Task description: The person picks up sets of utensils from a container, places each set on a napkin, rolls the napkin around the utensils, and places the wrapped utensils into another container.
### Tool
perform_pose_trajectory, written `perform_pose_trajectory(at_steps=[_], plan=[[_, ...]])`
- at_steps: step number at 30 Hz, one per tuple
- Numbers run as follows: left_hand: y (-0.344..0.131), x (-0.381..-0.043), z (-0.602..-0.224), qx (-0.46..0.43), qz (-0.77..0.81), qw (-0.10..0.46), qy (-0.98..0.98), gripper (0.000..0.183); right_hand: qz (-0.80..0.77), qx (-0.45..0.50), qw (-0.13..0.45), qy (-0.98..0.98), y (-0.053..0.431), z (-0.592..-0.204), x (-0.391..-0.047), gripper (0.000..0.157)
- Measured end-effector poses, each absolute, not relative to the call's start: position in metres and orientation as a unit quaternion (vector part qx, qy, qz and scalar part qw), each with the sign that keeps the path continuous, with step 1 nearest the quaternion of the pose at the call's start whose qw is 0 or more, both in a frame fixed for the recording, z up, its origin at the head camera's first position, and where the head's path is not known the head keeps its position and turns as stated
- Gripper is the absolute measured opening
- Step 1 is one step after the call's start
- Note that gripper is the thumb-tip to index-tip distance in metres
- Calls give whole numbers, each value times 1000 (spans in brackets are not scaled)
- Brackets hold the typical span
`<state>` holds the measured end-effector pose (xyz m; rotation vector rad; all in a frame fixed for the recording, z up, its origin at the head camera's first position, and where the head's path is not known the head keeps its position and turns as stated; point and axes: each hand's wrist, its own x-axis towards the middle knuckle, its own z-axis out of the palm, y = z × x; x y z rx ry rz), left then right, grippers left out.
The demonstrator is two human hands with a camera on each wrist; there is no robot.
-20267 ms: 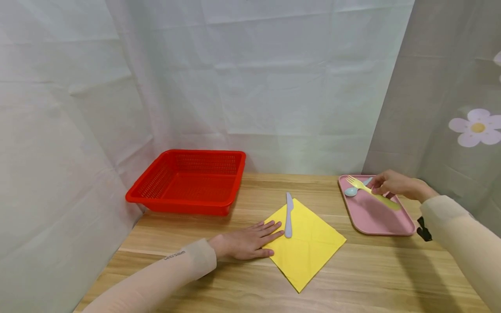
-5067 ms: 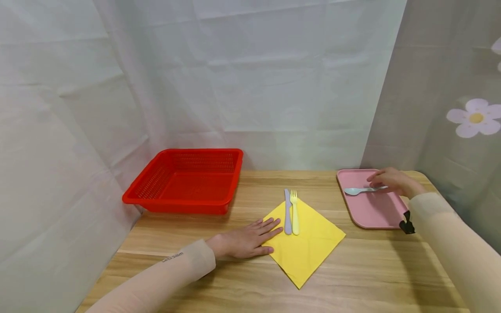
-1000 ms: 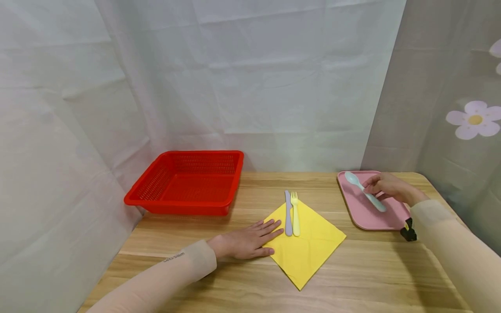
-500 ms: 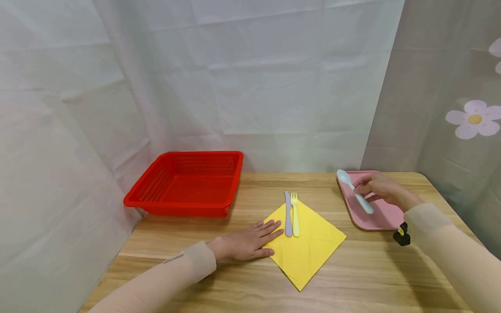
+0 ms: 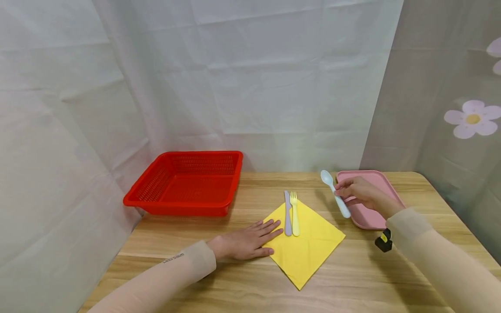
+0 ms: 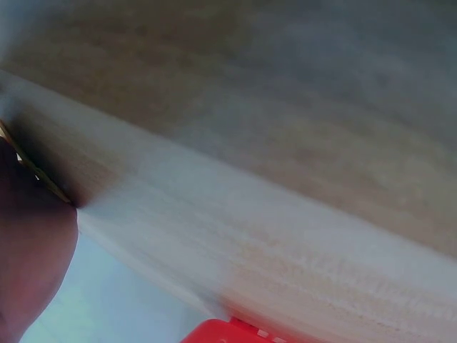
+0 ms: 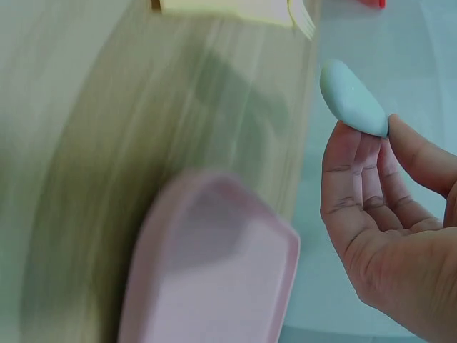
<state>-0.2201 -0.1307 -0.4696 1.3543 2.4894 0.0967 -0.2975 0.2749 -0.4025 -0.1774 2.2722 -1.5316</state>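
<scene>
In the head view, my right hand [image 5: 362, 193] pinches a pale blue spoon [image 5: 335, 194] by its handle, bowl pointing up and away, above the table left of the pink tray [image 5: 372, 221]. The right wrist view shows the spoon's handle end [image 7: 353, 100] between thumb and fingers. My left hand [image 5: 248, 241] lies flat with spread fingers on the left corner of a yellow napkin [image 5: 313, 256]. On that napkin a lilac knife [image 5: 288, 215] and a yellow fork [image 5: 295, 215] lie side by side, their upper ends past its edge. The left wrist view is mostly blurred tabletop.
A red perforated basket [image 5: 185, 208] stands at the back left of the wooden table [image 5: 242, 291]. Pale curtains [image 5: 274, 87] hang behind and at the sides.
Over the last second my right hand has lifted the spoon off the tray and carried it left. Earlier, the fork came from the tray onto the napkin beside the knife. My left hand stayed put.
</scene>
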Motion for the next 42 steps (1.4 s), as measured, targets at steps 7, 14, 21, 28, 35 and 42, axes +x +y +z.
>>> perform_pose_trajectory(at_steps=[7,14,21,28,35,42], plan=[[-130,-220,-470,475,32,151,866,68,-580,-45,213,785,247,-419,-296,32],[-130,-218,-470,476,31,149,866,68,-594,-38,227,771,222,-429,-290,25],[-131,-217,-469,475,34,151,866,68,-608,-18,234,759,204,-436,-284,26],[-131,-219,-469,471,36,157,867,69,-626,16,242,741,191,-443,-281,24],[-130,-222,-467,469,32,158,868,69,-628,33,240,739,185,-444,-285,22],[-130,-222,-470,471,28,157,868,69,-629,24,246,737,181,-446,-282,19]])
